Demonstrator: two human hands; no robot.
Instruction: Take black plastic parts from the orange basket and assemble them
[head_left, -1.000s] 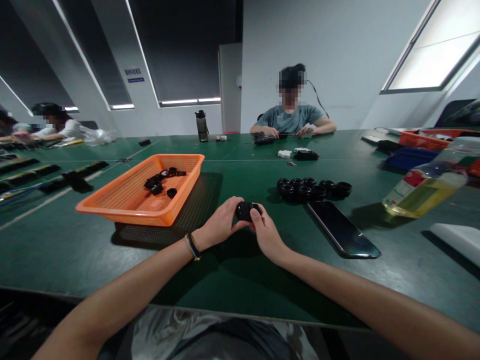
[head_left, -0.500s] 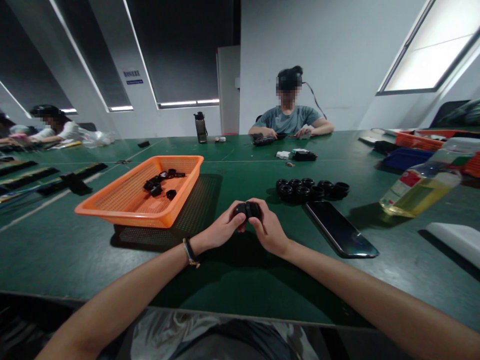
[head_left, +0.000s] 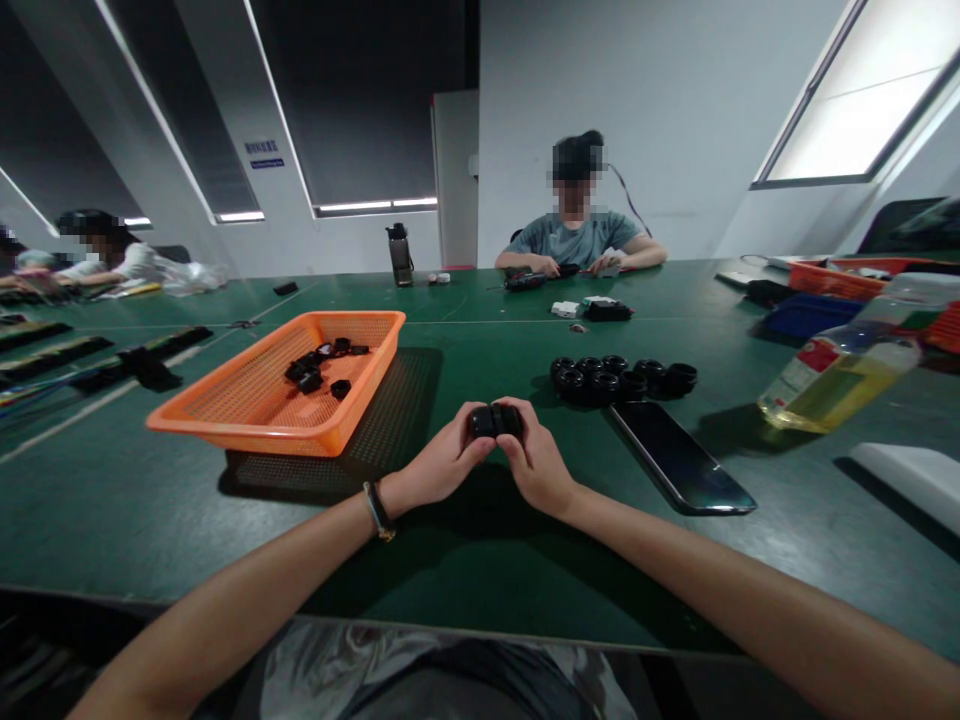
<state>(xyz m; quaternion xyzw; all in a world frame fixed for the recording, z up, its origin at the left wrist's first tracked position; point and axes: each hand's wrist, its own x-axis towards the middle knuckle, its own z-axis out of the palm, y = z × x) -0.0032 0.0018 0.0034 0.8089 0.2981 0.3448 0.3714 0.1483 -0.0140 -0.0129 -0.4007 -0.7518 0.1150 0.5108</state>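
Observation:
Between my two hands is a black rounded plastic part (head_left: 495, 421), held just above the green table (head_left: 480, 570). My left hand (head_left: 448, 455) grips its left end, the thumb along the near side. On the other end, my right hand (head_left: 541, 462) is closed, its thumb also on the near side. Fingers hide much of the part, so its exact kind is unclear. Several black ring-shaped parts (head_left: 604, 386) stand in a cluster to the right, beyond my hands. An orange basket (head_left: 292, 438) at the left contains several small black pieces (head_left: 309, 378).
A phone (head_left: 681, 458) lies right of my hands, near a bottle of yellow liquid (head_left: 832, 375) and a white object (head_left: 911, 480). Across the table sits a person (head_left: 576, 235) handling small items. A dark drinking bottle (head_left: 400, 255) stands at the back.
My left thumb has slid lower and right along the black part, towards my right thumb. Both hands still hold the part in about the same place.

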